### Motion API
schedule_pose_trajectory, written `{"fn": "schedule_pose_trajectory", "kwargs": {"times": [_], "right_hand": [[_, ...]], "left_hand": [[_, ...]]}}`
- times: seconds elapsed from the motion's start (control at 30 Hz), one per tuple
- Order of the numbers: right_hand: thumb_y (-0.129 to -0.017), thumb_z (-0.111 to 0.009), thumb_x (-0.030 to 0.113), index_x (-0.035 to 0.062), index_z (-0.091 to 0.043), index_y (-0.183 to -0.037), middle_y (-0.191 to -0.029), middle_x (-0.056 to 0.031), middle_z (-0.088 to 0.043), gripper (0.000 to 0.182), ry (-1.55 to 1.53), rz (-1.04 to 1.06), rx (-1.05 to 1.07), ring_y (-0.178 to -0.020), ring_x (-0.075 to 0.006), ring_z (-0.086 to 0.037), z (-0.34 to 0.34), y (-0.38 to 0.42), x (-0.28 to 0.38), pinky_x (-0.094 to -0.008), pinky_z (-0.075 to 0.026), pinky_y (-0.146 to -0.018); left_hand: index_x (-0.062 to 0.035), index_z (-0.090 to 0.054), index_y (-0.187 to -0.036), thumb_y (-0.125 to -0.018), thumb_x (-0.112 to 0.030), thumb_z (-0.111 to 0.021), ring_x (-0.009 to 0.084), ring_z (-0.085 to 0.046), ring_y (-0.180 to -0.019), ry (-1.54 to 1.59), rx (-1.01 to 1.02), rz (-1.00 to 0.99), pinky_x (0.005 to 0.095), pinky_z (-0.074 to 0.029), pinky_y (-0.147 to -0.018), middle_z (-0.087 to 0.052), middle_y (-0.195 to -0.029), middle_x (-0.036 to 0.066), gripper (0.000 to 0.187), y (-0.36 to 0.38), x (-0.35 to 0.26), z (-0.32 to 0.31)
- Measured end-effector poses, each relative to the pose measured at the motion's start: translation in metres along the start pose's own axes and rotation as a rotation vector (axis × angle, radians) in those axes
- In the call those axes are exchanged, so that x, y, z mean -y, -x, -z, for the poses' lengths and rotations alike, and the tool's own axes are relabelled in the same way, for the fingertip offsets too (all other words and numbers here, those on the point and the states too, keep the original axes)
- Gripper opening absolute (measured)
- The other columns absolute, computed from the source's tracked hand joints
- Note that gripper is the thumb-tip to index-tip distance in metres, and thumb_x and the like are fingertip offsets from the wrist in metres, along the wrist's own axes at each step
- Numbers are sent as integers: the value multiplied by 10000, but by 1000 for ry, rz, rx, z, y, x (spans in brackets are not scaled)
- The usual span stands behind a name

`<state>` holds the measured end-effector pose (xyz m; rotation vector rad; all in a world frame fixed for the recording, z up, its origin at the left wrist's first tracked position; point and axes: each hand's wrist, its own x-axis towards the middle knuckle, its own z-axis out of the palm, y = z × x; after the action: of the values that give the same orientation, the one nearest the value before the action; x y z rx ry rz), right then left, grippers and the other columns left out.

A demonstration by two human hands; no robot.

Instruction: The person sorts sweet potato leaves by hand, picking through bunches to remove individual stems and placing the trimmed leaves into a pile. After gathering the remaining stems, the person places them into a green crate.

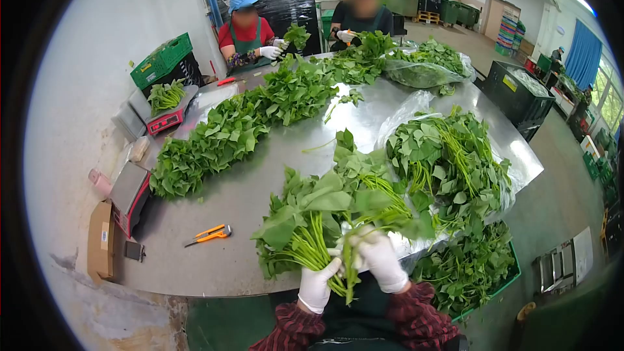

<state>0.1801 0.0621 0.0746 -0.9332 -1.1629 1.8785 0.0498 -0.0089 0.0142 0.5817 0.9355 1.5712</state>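
My left hand (pixel 316 286), in a white glove, is closed round the stem ends of a bunch of leafy greens (pixel 308 244) at the table's near edge. The leaves spread up and left over the metal tabletop. Beside it my right hand (pixel 379 259), also gloved and slightly blurred, is closed on a few leafy stems (pixel 351 265) against the bunch. Its fingertips are partly hidden. Just beyond both hands lie more loose greens (pixel 383 192), and a heap of greens (pixel 452 156) rests in an opened clear plastic bag to the right.
Orange-handled cutters (pixel 211 234) lie on the metal table (pixel 240 260) at left. A row of bunched greens (pixel 214 143) runs toward two co-workers. Scales (pixel 130 196) stand along the left edge. A green crate of leaves (pixel 465 273) sits below, right of me.
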Motion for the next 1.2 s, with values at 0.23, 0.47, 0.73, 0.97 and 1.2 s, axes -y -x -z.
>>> {"fn": "schedule_pose_trajectory", "kwargs": {"times": [0.23,0.47,0.73,0.97,1.2], "right_hand": [[-793,-588,135,21,-628,-783,-644,-72,-586,122,563,193,-718,-512,-137,-539,161,79,45,-271,-421,-501],[-619,-735,86,10,-607,-805,-776,-120,-598,238,1184,24,-811,-707,-238,-611,258,103,-38,-325,-491,-592],[-796,-611,242,16,-611,-958,-705,-178,-630,278,1218,176,-245,-691,-317,-628,56,-87,-83,-387,-483,-649],[-848,-570,168,8,-553,-803,-596,-155,-540,167,780,288,-126,-547,-325,-544,34,-109,-65,-379,-435,-527],[-938,-456,175,-6,-610,-921,-619,8,-558,238,207,122,123,-501,-41,-488,17,-47,-9,-173,-367,-489]], "left_hand": [[-29,-524,-945,-869,-27,-563,159,-531,-658,85,-238,-234,274,-443,-602,-569,-767,83,86,0,-36,40],[-30,-495,-937,-882,-98,-580,148,-519,-648,113,-306,-303,271,-433,-596,-552,-728,57,121,-1,-36,68],[-46,-499,-918,-885,-84,-572,150,-510,-643,125,-322,-297,274,-421,-590,-541,-713,56,88,9,-38,62],[-47,-503,-896,-871,-51,-575,152,-506,-636,57,-333,-289,272,-413,-588,-536,-709,58,76,15,-38,66],[-43,-513,-880,-857,-40,-588,152,-511,-640,101,-276,-243,267,-414,-596,-543,-706,57,78,6,-29,50]]}}
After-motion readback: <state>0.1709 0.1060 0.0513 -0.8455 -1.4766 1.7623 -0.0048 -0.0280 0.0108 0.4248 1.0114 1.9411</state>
